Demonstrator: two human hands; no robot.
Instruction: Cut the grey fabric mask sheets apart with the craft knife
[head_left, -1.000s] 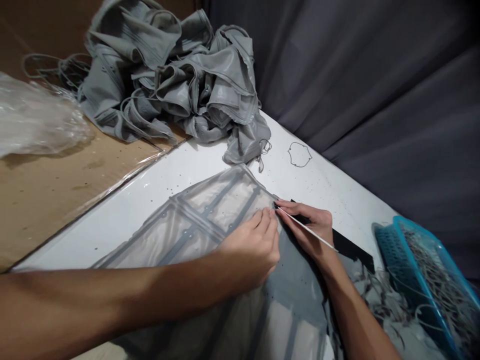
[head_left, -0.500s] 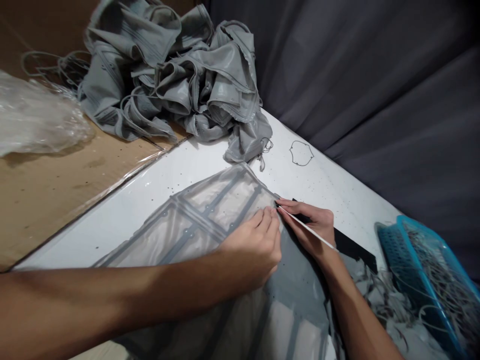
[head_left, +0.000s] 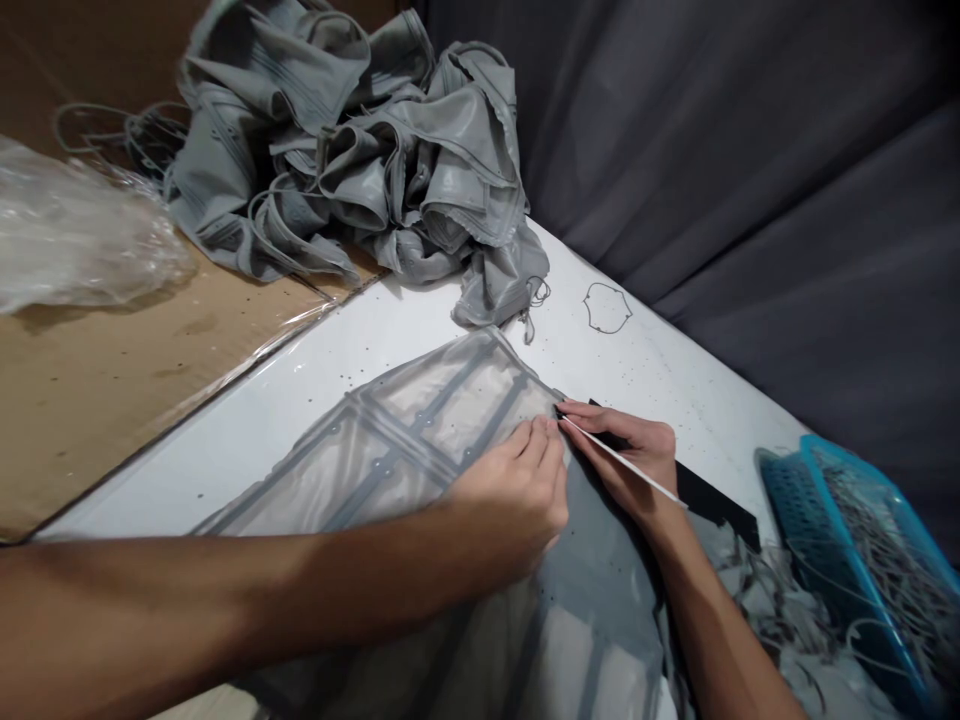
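Note:
A large grey rubber sheet [head_left: 626, 570], with translucent panels and raised darker ribs, lies across the white table. My left hand [head_left: 517, 480] rests over it, its fingertips pinched together on the sheet near its right edge. Just to the right, my right hand [head_left: 630, 450] is closed around a thin white stick [head_left: 637, 470] with a dark tip. That tip meets the sheet's edge close to my left fingertips. What exactly the tip touches is too small to make out.
Crumpled grey rubber sheets [head_left: 360, 150] are heaped at the back. Clear plastic film [head_left: 82, 230] lies on cardboard [head_left: 112, 370] at left. A blue basket [head_left: 817, 510] of thin grey strips stands at right, beside grey scraps [head_left: 787, 610]. A thin loop [head_left: 607, 308] lies on the table [head_left: 652, 380].
The whole view has shifted slightly, so everything sits a little further right. Both hands keep nearly the same place on the sheet, and their grips look unchanged.

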